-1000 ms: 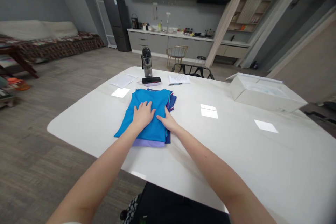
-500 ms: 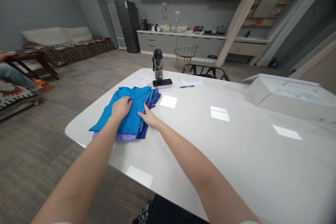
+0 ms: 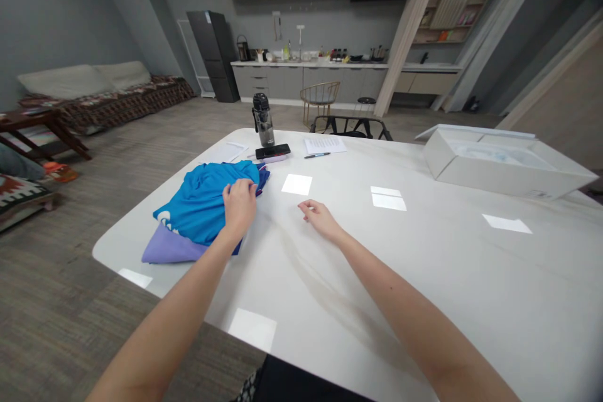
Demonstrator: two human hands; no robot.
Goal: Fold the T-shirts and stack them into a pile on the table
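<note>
A stack of folded garments lies near the left edge of the white table (image 3: 424,276): a bright blue one (image 3: 198,201) on top, a lilac one (image 3: 164,248) sticking out below, dark blue edges at the right. My left hand (image 3: 239,206) rests on the right side of the stack, fingers curled against the cloth and pressing it. My right hand (image 3: 318,217) hovers just above the bare tabletop to the right of the stack, fingers loosely apart, holding nothing.
Behind the stack stand a dark water bottle (image 3: 262,118), a black phone (image 3: 272,151), papers (image 3: 324,144) and a pen (image 3: 316,155). An open white box (image 3: 499,160) sits at the far right. Chairs stand behind the table; a sofa is far left.
The garment stack has slid left toward the table edge under my left hand and become rumpled. My right hand has let go of it and drawn away to the right.
</note>
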